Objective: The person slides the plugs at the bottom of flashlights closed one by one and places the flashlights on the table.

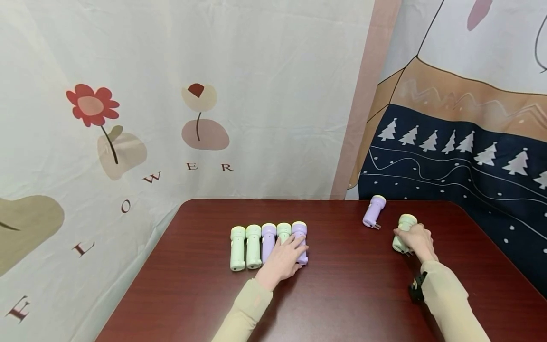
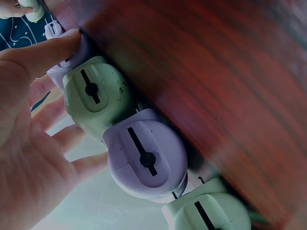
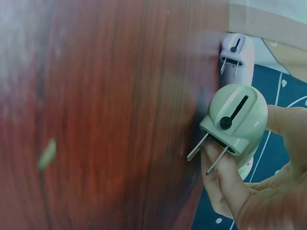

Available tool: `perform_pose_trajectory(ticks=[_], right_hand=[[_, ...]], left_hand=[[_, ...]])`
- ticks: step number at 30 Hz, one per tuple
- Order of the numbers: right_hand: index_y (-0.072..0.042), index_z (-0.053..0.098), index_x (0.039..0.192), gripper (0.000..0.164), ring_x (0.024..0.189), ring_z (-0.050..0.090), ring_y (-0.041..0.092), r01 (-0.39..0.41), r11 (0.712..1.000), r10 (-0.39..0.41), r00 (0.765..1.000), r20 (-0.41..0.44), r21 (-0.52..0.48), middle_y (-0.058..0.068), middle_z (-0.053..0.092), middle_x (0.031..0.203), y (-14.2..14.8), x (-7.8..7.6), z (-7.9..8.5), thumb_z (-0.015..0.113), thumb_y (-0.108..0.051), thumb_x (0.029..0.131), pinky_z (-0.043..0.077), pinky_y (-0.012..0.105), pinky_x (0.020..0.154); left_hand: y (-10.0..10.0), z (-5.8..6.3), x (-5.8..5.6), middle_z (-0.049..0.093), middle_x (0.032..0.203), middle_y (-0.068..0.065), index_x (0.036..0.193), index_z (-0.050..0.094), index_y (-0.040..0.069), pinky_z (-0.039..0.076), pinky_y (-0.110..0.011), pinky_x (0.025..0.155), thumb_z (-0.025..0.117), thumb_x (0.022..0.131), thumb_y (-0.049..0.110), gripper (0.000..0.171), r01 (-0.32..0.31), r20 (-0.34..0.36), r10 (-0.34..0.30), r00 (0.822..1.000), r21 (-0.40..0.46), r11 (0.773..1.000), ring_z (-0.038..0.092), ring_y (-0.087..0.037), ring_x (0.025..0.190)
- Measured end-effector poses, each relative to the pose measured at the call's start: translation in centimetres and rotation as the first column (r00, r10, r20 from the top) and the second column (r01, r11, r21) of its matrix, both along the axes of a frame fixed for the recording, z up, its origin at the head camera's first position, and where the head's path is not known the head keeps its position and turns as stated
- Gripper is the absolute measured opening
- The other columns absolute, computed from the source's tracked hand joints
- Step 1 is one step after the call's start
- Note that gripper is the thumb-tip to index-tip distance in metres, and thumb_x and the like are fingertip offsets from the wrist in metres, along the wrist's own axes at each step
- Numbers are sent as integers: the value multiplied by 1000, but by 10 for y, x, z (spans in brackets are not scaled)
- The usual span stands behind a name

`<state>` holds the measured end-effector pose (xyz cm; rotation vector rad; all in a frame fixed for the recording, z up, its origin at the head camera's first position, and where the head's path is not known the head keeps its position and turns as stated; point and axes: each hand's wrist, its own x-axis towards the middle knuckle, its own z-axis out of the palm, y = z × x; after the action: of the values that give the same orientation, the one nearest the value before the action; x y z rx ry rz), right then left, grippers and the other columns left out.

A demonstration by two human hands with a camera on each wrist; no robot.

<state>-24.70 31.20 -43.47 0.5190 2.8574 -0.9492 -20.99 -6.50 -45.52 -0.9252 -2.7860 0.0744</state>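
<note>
Five flashlights lie side by side in a row on the table: a green flashlight (image 1: 238, 249) at the left end, another green flashlight (image 1: 253, 247), a purple flashlight (image 1: 268, 240), a green flashlight (image 1: 284, 230) and a purple flashlight (image 1: 300, 229) at the right end. My left hand (image 1: 283, 260) rests across the row's right part, fingers spread, its thumb against the end purple flashlight. On the right, my right hand (image 1: 418, 240) grips a green flashlight (image 3: 237, 115), whose two metal prongs stick out at the tail.
A loose purple flashlight (image 1: 374, 211) with prongs lies near the far edge of the dark red table (image 1: 337, 294), left of my right hand. Behind the table hangs a printed cloth (image 1: 278, 118).
</note>
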Motion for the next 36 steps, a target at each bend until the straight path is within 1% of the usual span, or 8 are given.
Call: perform_pose_trajectory(ticks=[2,10,18,27,31,36], right_hand=[[26,32,119,76,88,54,49,7,1000,-8,1000,-3,-8,40,46,102,-3,1,0,53,-41,89,47,44,66],[24,33,120,77,92,55,53,38,999,-38,999,-36,16,42,49,103,-21,3,5,54,-42,88,49,50,70],[21,36,117,72,93,55,54,31,1000,-31,996,-85,4,41,49,103,-41,11,13,55,-42,87,48,50,68],[17,39,114,68,89,58,50,-8,1000,7,993,-115,-11,37,52,100,-62,18,22,57,-42,87,49,46,65],[15,40,112,65,84,59,44,-20,1000,17,992,-127,-21,33,54,98,-70,20,21,57,-42,86,49,42,62],[15,40,112,65,82,60,40,-38,999,32,989,-143,-39,33,55,98,-79,24,19,58,-42,86,49,40,61]], left_hand=[[0,0,0,51,142,1,125,60,21,46,-53,97,73,81,31,47,-1,-2,1,1000,0,1000,48,-23,131],[0,-1,-1,50,143,1,125,60,21,46,-53,97,73,81,30,47,-1,1,1,1000,7,1000,48,-23,132],[0,-1,-1,50,143,1,125,60,21,46,-53,97,73,81,31,47,-3,3,3,1000,5,1000,48,-22,132],[1,1,0,50,144,1,126,60,22,45,-53,99,73,81,30,48,-8,15,8,1000,4,1000,47,-22,132],[1,1,0,49,144,1,126,60,22,45,-53,99,72,81,30,48,-11,20,11,1000,6,1000,47,-22,133],[1,1,0,50,143,0,126,60,21,45,-53,98,73,81,31,47,-8,8,8,1000,3,1000,47,-22,132]])
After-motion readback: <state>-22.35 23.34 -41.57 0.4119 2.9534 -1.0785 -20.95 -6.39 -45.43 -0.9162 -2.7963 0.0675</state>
